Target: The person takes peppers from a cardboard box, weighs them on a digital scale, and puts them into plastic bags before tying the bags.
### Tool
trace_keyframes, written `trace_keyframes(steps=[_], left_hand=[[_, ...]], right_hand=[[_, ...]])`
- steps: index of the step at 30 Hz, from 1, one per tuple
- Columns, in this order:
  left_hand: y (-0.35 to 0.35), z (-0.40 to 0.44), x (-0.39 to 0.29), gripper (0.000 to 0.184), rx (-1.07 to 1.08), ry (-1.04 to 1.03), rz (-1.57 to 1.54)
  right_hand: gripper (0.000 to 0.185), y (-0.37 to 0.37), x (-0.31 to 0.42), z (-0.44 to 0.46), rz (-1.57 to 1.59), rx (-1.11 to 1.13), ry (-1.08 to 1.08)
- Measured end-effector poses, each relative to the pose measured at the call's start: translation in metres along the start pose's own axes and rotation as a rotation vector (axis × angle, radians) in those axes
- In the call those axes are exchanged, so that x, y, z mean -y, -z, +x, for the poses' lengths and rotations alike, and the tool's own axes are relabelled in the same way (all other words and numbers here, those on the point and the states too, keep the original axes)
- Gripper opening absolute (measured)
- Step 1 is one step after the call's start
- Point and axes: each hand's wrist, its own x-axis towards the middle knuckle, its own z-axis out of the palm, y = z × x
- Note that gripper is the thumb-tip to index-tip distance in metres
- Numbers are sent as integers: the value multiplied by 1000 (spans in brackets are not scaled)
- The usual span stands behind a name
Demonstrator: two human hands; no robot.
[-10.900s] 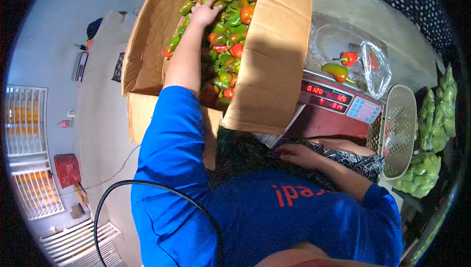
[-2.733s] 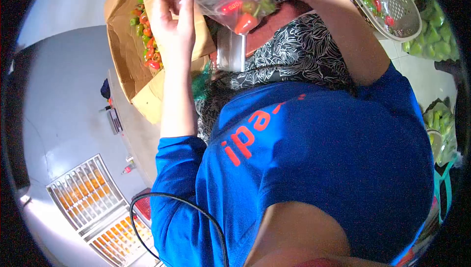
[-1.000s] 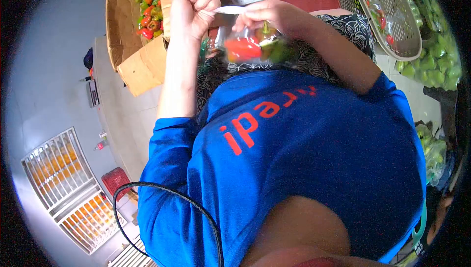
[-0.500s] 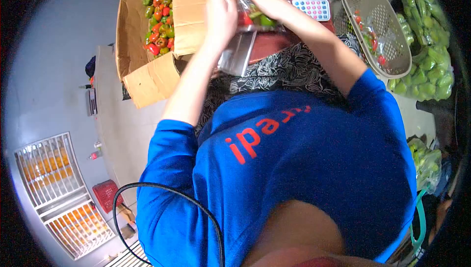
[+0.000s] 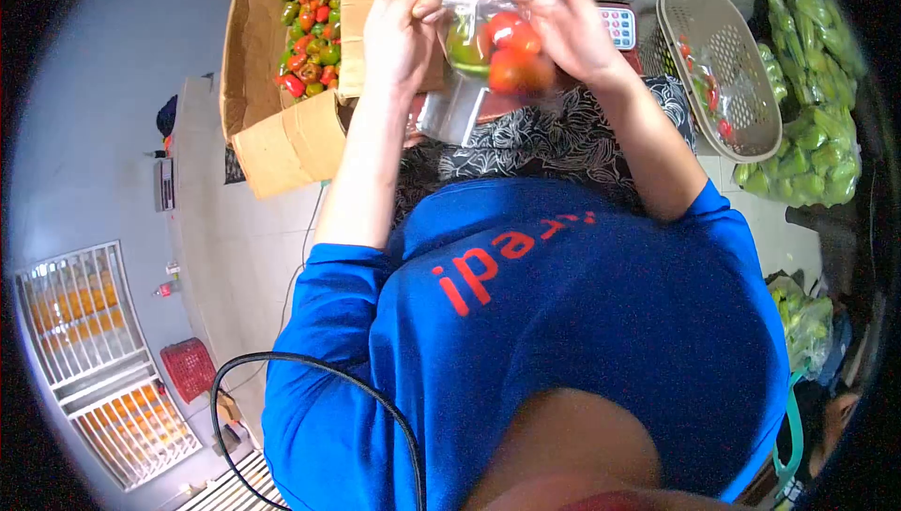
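Over my lap hangs a clear plastic bag [image 5: 502,59] with red and green peppers in it, blurred by motion. My left hand [image 5: 404,23] is closed on the upper left edge of this bag, fingers curled. To the right of the bag, my right hand [image 5: 571,30] has its fingers stretched out and apart, with some reaching toward the bag's top; whether they touch it is unclear. Flat clear plastic bags [image 5: 455,115] lie below, near my patterned clothing.
At the left stands an open cardboard box [image 5: 296,140] with many small red and green peppers [image 5: 310,32]. A scale [image 5: 617,28] is behind my right hand. On the right are a beige basket [image 5: 755,70] holding bagged peppers and bags of green vegetables [image 5: 817,145].
My hands have moved apart, and my right hand has opened away from the bag. The pepper bag now shows more fully between them, swinging lower.
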Motion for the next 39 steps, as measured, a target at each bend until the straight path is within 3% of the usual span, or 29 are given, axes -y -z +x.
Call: trace_keyframes(steps=[1, 2, 4, 5, 8, 9, 10, 12, 13, 16, 20, 26, 29, 32, 35, 38, 39], left_hand=[[0, 0, 3, 28, -55, -6, 190], [-1, -2, 8, 29, -89, 22, 306], [-5, -2, 24, 30, -149, 83, 540], [3, 0, 35, 34, -168, 156, 524], [38, 9, 67, 38, -79, 120, 864], [37, 6, 74, 42, -84, 99, 939], [48, 6, 86, 43, -39, 143, 1007], [72, 6, 108, 44, 49, 225, 1136], [79, 4, 113, 43, 60, 312, 1127], [89, 2, 121, 41, 159, 462, 1088], [85, 6, 125, 39, 222, 497, 1016], [85, 12, 121, 31, 283, 543, 1116], [91, 6, 123, 28, 299, 534, 1187], [80, -3, 115, 29, 274, 589, 1122], [94, -13, 118, 28, 241, 530, 947], [103, -21, 121, 27, 185, 481, 829], [103, -23, 120, 26, 169, 469, 784]], right_hand=[[59, 14, -13, 0, -514, 32, 184], [49, 28, -18, -2, -947, 36, 228], [40, 31, -27, -4, -1238, 113, 153], [39, 41, -31, -1, -1329, 145, 26], [39, 48, -34, 0, -1383, 109, -177], [38, 71, -59, -3, -1402, 82, 192], [42, 73, -65, -6, -1426, 90, 176], [48, 77, -69, -9, -1338, 137, -137], [58, 83, -83, -12, -1392, 91, 98], [64, 88, -88, -20, -1469, 140, -46], [58, 87, -100, -25, -1494, 160, 7], [30, 80, -94, -17, -1520, 252, -440], [26, 80, -98, -18, -1422, 287, -365], [35, 87, -110, -22, -1247, 201, -74], [28, 96, -113, -21, -1306, 266, 194], [28, 76, -88, -25, -638, -90, -448], [30, 75, -88, -26, -513, -153, -458]])
